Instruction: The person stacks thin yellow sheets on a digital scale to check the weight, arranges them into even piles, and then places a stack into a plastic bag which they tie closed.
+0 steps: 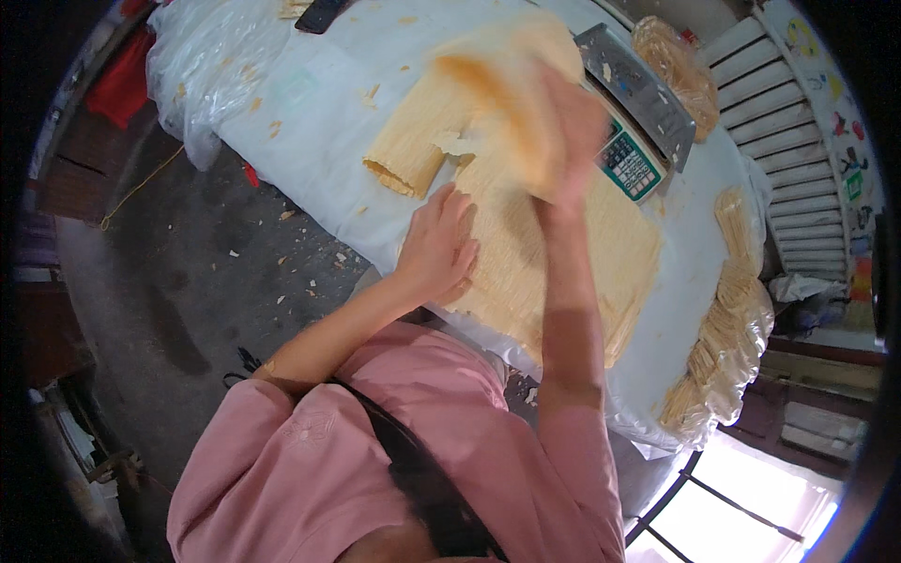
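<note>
My left hand (438, 243) rests at the left edge of a broad stack of thin, wrinkled pale-yellow sheets (584, 246); its thumb is apart from its fingers. Above the far part of the stack, my right hand (574, 137) grips a folded yellow sheet (524, 119). Both are blurred by motion, so the sheet's outline is unclear. Just past my left fingertips lies a rolled sheet (405, 165) with its open end towards me. A torn pale flap (457, 144) sits between that roll and the stack.
A digital scale (630, 165) with a metal pan (637, 91) stands beyond my right hand. Clear plastic sheeting (211, 77) covers the table's far left. Bagged yellow strips (725, 338) line the right edge; another filled bag (676, 70) lies behind the scale. A dark phone (322, 14) lies at the back.
</note>
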A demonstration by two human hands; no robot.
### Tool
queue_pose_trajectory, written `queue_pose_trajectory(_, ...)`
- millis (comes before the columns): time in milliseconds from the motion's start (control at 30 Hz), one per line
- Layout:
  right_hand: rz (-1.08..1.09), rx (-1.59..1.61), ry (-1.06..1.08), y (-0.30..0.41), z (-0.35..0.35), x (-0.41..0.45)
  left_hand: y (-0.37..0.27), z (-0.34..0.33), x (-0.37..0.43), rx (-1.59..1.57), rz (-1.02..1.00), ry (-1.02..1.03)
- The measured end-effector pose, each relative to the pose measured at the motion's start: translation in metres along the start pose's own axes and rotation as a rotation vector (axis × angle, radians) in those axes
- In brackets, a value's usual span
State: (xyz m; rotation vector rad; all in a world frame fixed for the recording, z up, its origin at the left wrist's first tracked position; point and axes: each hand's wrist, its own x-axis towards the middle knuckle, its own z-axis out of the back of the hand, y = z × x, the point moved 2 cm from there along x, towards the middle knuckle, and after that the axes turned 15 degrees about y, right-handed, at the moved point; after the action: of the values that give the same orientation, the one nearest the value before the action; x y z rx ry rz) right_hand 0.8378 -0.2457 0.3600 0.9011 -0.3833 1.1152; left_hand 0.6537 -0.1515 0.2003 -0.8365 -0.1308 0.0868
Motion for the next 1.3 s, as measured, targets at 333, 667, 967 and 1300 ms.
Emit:
queue_pose_trajectory(333, -0.449, -0.163, 0.733, -0.002, -0.021, -0.19, 0.056, 0.005, -0.01, -0.432, 0.061, -0.027)
queue_pose_trajectory(667, -0.368, -0.46, 0.807, 0.001, -0.023, -0.224, 0.021, 0.007, -0.004, -0.541, 0.21, 0.067)
queue_pose_trajectory(967, -0.428, -0.308, 0.536, 0.014, -0.011, -0.225, 0.006, 0.011, 0.014, -0.794, 0.232, 0.211)
queue_pose_trajectory(1300, -0.526, 0.052, 0.352, 0.003, 0.026, -0.226, -0.046, -0.031, 0.032, -1.14, 0.092, 0.181)
